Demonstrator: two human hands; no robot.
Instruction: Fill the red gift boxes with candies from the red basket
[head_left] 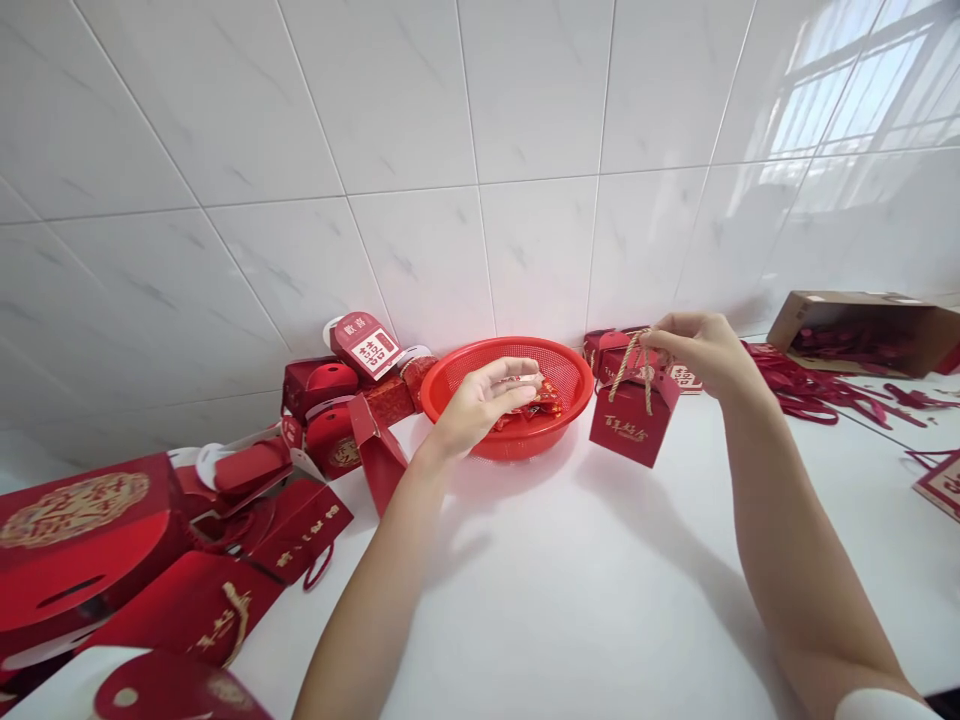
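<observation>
A small dark red gift box (628, 425) with gold lettering hangs from its twisted rope handles, tilted a little, just above the white table. My right hand (694, 345) is closed, pinching those handles at the top. Left of it, a red plastic basket (506, 447) with perforated sides stands near the wall. Shiny red and gold wrapped packets (549, 398) lie inside it. My left hand (480, 405) hovers over the basket's near side with its fingers parted and curved, and nothing shows between them. It partly hides the packets.
Many red gift boxes (217, 600) crowd the left side. An upright card box (367, 345) with white panel stands among those at the back. To the right lie dark red ribbons (806, 385) and an open cardboard box (862, 335). A tiled wall (409, 240) bounds the table (555, 600).
</observation>
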